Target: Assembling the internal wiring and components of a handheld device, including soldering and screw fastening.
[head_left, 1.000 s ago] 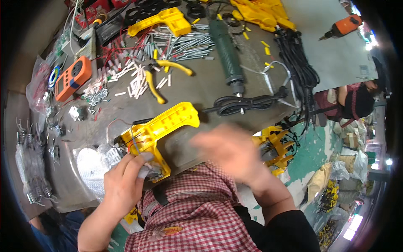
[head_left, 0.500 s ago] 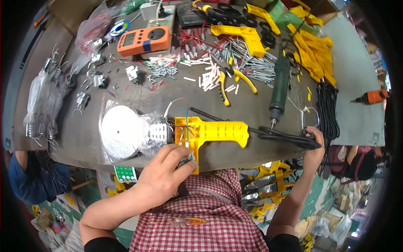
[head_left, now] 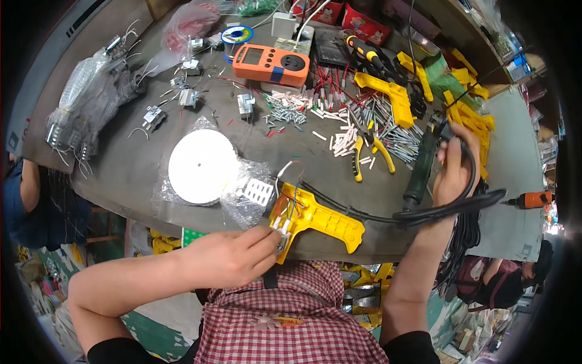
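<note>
left grip: pinching yellow shell
right grip: curled round black cord
handle: likely light, stiff; hold right of left grip

On the table, the handle shell lies lower centre, right of the disc, below the pliers and meter.

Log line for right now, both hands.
left hand: holding yellow handle half | right hand: holding black power cord | orange socket meter: on bench
</note>
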A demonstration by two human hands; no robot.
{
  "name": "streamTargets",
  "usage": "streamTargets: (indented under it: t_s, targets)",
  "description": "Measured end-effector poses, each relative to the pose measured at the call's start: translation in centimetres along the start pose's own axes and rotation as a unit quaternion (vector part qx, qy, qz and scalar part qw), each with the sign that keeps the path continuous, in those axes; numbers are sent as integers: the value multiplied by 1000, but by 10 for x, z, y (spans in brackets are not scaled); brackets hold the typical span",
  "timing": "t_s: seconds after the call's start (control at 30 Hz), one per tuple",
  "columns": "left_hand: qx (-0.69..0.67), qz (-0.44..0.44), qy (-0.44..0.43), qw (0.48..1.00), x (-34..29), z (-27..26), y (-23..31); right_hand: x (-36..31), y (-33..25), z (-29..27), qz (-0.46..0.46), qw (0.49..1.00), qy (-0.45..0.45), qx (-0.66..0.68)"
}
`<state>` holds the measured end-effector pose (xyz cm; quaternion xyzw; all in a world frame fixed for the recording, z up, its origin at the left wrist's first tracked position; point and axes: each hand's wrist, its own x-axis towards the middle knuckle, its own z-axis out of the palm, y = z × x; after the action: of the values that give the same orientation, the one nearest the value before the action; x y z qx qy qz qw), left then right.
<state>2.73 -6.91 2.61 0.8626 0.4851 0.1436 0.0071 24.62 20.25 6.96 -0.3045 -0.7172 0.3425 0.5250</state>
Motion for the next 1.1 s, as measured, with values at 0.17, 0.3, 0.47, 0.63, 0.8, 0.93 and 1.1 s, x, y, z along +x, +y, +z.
streamTargets:
  t_s: [0.17,0.3,0.47,0.63,0.8,0.93,1.1]
  targets:
    - [48,31,-15,998,6,-5,2,29,58,-42,-81,955,123,-256]
    - [103,45,-2,994,8,-2,4,36,37,-62,46,997,45,49]
    - [141,51,12,989,5,8,3,22,-17,82,107,968,-219,66]
    - [146,-53,-13,988,2,5,30,49,32,189,13,959,-274,73]
    - [81,-154,45,984,-1,20,48,76,55,224,77,965,-250,-16]
    - [-80,-350,158,920,3,30,56,82,81,246,-96,965,-238,-60]
    - [-178,-501,233,814,6,40,65,77,61,241,-102,968,-219,-70]
